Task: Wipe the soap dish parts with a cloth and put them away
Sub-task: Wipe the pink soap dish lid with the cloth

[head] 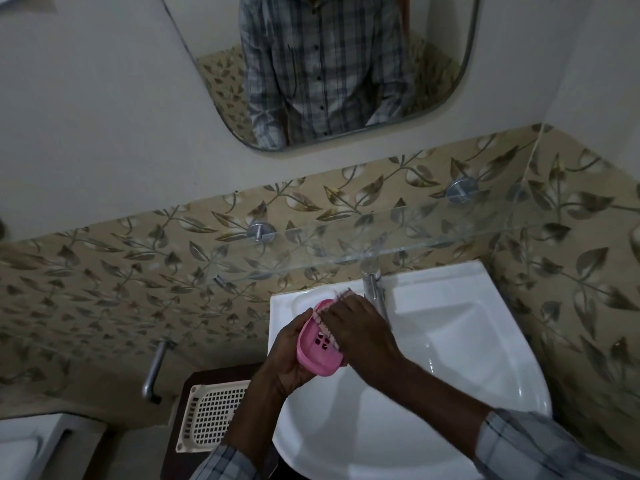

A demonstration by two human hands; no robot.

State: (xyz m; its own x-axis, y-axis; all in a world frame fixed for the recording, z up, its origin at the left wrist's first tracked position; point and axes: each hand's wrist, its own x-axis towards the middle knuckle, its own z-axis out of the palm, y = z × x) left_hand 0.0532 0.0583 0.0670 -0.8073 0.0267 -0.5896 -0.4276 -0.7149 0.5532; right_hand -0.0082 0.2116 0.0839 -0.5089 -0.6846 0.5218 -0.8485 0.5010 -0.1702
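Observation:
A pink soap dish part (317, 353) with a few drain holes is held over the left side of the white sink (450, 344). My left hand (289, 356) grips it from below and behind. My right hand (360, 330) presses a pale checked cloth (329, 323) against the dish's upper inside; only the cloth's edge shows past the fingers. A cream slotted tray (207, 414), which may be another dish part, lies on a dark surface to the left of the sink.
A chrome tap (374, 289) stands right behind my right hand. A glass shelf (433, 233) on two metal brackets runs above the sink under a mirror (329, 64). A metal bar (154, 368) sticks out of the leaf-patterned tiles at left. A white fixture (31, 445) sits bottom left.

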